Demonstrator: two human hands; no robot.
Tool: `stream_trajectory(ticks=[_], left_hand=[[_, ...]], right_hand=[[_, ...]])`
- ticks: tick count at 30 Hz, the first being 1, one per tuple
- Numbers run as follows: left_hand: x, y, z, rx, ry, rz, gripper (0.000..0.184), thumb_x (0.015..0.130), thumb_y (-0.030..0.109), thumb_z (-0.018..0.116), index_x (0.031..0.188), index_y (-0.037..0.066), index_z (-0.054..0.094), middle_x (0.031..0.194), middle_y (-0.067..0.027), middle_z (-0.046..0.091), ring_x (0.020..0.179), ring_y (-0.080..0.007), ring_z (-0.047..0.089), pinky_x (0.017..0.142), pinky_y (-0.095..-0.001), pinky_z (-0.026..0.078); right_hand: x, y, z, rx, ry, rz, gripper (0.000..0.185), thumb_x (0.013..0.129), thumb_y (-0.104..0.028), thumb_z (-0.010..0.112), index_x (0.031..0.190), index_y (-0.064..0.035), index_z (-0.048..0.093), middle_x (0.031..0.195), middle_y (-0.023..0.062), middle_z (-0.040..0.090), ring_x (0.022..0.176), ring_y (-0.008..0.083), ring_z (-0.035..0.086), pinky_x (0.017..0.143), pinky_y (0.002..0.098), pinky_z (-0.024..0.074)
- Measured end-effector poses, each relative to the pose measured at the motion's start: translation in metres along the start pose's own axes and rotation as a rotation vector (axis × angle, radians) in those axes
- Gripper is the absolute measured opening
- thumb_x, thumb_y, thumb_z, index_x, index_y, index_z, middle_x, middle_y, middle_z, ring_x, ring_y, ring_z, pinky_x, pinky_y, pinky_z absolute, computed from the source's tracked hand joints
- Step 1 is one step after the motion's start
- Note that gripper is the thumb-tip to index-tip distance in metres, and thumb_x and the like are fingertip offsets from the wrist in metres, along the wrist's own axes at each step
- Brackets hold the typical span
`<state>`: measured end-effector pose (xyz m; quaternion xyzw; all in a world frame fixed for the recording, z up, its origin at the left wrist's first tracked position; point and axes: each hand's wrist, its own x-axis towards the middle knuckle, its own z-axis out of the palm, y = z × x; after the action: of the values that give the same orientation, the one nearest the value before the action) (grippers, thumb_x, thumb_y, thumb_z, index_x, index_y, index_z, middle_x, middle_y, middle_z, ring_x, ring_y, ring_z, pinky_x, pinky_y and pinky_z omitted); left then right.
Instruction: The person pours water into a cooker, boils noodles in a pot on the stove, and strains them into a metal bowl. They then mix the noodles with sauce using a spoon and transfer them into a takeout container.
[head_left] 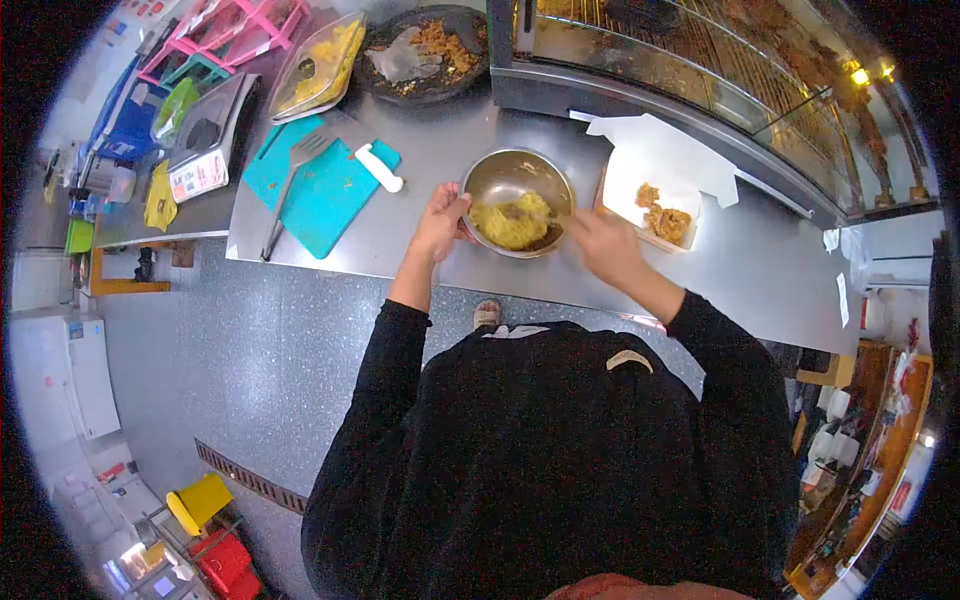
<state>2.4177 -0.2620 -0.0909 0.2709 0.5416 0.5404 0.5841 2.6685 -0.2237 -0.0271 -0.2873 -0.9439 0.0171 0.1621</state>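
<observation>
A round metal bowl (pixel 488 180) with yellow, mashed-looking food (pixel 512 222) in it stands near the counter's front edge. My left hand (pixel 440 218) grips the bowl's left rim, thumb on top. At the bowl's right side my right hand (pixel 600 240) is closed, with its fingers reaching over the rim around a utensil that is blurred and mostly hidden. To the right is an open white paper box (pixel 632 180) holding several browned, fried-looking pieces (pixel 668 224). Left of the bowl, a teal cutting board (pixel 325 205) carries a slotted spatula (pixel 290 185) and a white-handled knife (pixel 380 168).
Behind lie a clear container of yellow food (pixel 318 65) and a dark round pan (pixel 425 88) with crumbs. A lit glass display cabinet (pixel 680 70) borders the counter (pixel 760 290) at the back right. A scale (pixel 205 140) stands at the left.
</observation>
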Motion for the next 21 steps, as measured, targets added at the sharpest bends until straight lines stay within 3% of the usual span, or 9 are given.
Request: stream_trajectory(ticks=[1,5,7,11,13,16,17,21], left_hand=[[0.0,-0.002,-0.001,-0.013,0.026,0.006,0.018,0.083,0.017,0.05,0.098,0.012,0.041,0.079,0.0027,0.046,0.057,-0.0074,0.049,0.04,-0.0245,0.045],[0.005,-0.01,-0.006,0.076,0.018,0.059,0.017,0.083,0.017,0.049,0.097,0.011,0.041,0.078,0.002,0.047,0.052,-0.0069,0.047,0.038,-0.0227,0.043],[0.006,-0.008,-0.005,0.07,-0.019,0.035,0.017,0.084,0.016,0.049,0.097,0.011,0.041,0.08,0.0016,0.048,0.053,-0.0068,0.048,0.038,-0.0223,0.044],[0.009,-0.006,-0.004,0.047,-0.001,0.021,0.014,0.085,0.015,0.047,0.097,0.01,0.041,0.082,0.0002,0.05,0.057,-0.0075,0.052,0.041,-0.0231,0.047],[0.007,-0.003,-0.011,0.117,-0.026,0.016,0.014,0.085,0.015,0.046,0.097,0.01,0.041,0.082,0.0,0.05,0.058,-0.0077,0.053,0.042,-0.0237,0.048],[0.005,-0.011,-0.009,0.11,-0.046,0.005,0.013,0.085,0.015,0.046,0.096,0.01,0.041,0.08,-0.0001,0.05,0.058,-0.0076,0.053,0.042,-0.0239,0.048],[0.007,-0.012,-0.007,0.038,-0.037,0.021,0.013,0.085,0.016,0.046,0.096,0.01,0.041,0.079,0.0001,0.05,0.057,-0.0073,0.052,0.041,-0.0234,0.047],[0.008,-0.004,-0.007,0.027,-0.003,0.029,0.013,0.086,0.016,0.045,0.094,0.008,0.038,0.072,-0.0033,0.051,0.048,-0.0108,0.052,0.035,-0.0235,0.043]], right_hand=[[-0.008,0.002,-0.001,-0.053,0.038,-0.115,0.022,0.066,-0.009,0.052,0.087,-0.0084,0.059,0.076,0.0058,0.055,0.066,0.0207,0.058,0.053,0.0309,0.0475],[-0.008,0.022,0.019,-0.139,-0.128,-0.128,0.02,0.065,-0.011,0.053,0.083,-0.0048,0.058,0.075,0.0055,0.055,0.063,0.0198,0.058,0.049,0.0302,0.0473],[0.013,0.033,0.041,-0.167,-0.152,0.118,0.015,0.065,-0.011,0.052,0.079,-0.0077,0.058,0.073,0.0048,0.054,0.06,0.0201,0.057,0.047,0.0331,0.0443],[0.02,0.014,0.048,-0.015,-0.024,-0.056,0.009,0.067,-0.01,0.051,0.074,-0.0078,0.056,0.072,0.0051,0.054,0.059,0.0206,0.057,0.047,0.0328,0.046],[0.024,0.03,0.036,-0.104,-0.318,0.097,0.007,0.067,-0.01,0.05,0.071,-0.0079,0.055,0.072,0.0053,0.053,0.057,0.0213,0.057,0.046,0.0333,0.047],[0.029,0.035,0.053,-0.146,-0.182,0.157,0.01,0.067,-0.009,0.05,0.074,-0.0083,0.057,0.072,0.0055,0.053,0.056,0.0217,0.057,0.045,0.0343,0.0465],[0.024,0.026,0.061,-0.087,-0.142,0.047,0.01,0.068,-0.012,0.051,0.074,-0.0055,0.055,0.07,0.0075,0.058,0.062,0.0237,0.059,0.053,0.0342,0.0476],[0.043,0.026,0.016,-0.018,-0.082,-0.218,0.009,0.067,-0.013,0.052,0.073,-0.0065,0.055,0.069,0.005,0.056,0.061,0.0225,0.058,0.052,0.0333,0.0469]])
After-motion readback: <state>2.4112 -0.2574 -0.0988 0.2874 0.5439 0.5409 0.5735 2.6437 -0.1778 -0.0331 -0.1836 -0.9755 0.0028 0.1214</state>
